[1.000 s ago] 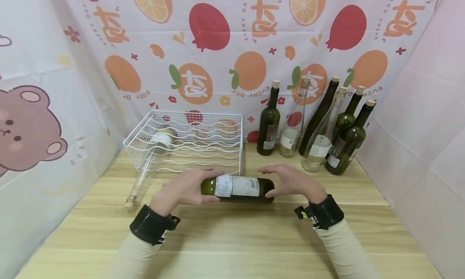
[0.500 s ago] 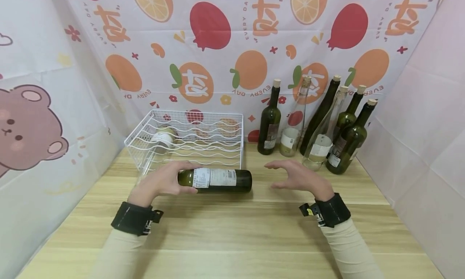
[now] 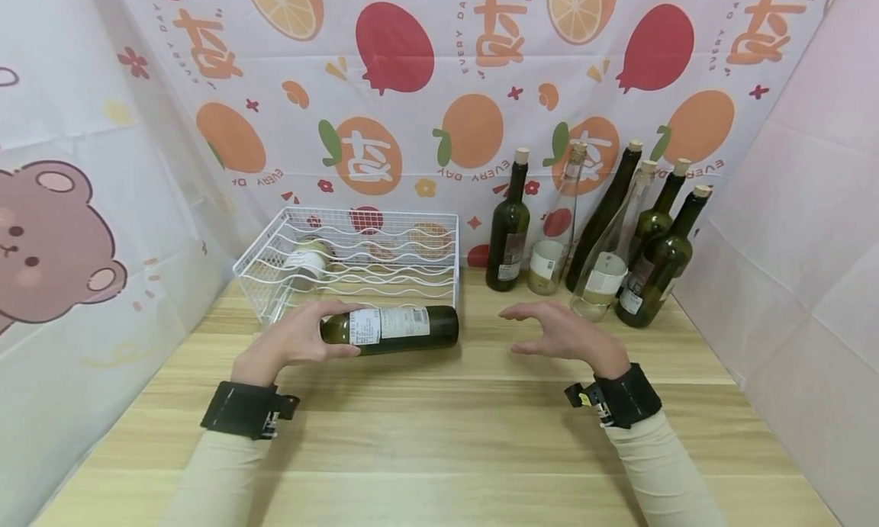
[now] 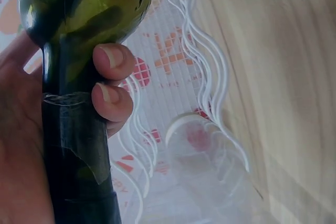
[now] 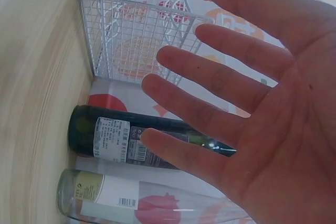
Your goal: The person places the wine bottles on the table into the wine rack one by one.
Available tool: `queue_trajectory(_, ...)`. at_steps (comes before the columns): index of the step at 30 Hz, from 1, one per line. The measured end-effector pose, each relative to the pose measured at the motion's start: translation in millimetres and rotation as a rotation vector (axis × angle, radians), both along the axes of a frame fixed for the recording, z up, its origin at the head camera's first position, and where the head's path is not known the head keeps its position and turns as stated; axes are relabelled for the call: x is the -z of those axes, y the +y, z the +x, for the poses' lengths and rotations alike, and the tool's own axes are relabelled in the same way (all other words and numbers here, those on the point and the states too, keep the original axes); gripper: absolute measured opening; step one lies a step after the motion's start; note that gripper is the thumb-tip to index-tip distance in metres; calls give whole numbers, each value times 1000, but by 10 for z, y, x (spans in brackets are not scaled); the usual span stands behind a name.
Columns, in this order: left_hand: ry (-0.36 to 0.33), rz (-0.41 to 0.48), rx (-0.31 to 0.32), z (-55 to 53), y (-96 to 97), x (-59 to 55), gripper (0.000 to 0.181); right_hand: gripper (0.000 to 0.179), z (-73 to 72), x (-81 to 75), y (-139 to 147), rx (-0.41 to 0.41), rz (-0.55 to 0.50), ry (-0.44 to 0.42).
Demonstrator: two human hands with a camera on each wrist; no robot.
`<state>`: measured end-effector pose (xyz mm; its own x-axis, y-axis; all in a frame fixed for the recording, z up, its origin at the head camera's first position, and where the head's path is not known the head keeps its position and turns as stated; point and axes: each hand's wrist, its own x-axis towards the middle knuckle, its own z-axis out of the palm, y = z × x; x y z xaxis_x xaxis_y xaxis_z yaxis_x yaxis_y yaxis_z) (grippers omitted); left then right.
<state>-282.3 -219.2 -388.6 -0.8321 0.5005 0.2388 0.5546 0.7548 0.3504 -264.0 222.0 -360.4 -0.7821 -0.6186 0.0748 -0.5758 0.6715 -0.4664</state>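
Note:
My left hand [image 3: 294, 336] grips a dark green wine bottle [image 3: 405, 330] by its neck and shoulder, holding it level with its base to the right. In the left wrist view, fingers [image 4: 114, 60] curl round the bottle's neck [image 4: 79, 129]. That bottle is just in front of the white wire wine rack [image 3: 458, 264] and hides part of its front. A clear bottle [image 3: 307, 266] with a pale label lies in the rack's left side. My right hand [image 3: 559, 332] is held off to the right, holding nothing, its fingers spread in the right wrist view.
Several corked bottles stand upright at the back right, among them a green one [image 3: 508, 237] nearest the rack and a clear one [image 3: 604, 275]. Behind is a fruit-print curtain [image 3: 426, 153]. The wooden tabletop [image 3: 439, 443] reaches toward me.
My left hand has carried the green bottle leftward and slightly back toward the rack. My right hand has come off the bottle's base and moved a little right.

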Motion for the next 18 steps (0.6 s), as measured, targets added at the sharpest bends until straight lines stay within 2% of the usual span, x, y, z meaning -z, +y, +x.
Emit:
queue_trajectory(5,26,17,-19,-39,-26,77,79,53,14,4,5,-5,10,3)
queue_trajectory(10,11,21,-47,-52,5,150,84,51,58,42,44,16,19,-8)
queue_trajectory(14,3,29,-94,-46,13,150,83,51,54,43,21,2,13,-11)
queue_trajectory(18,35,-10,-151,-57,13,156,82,51,28,30,-19,-21,13,-2)
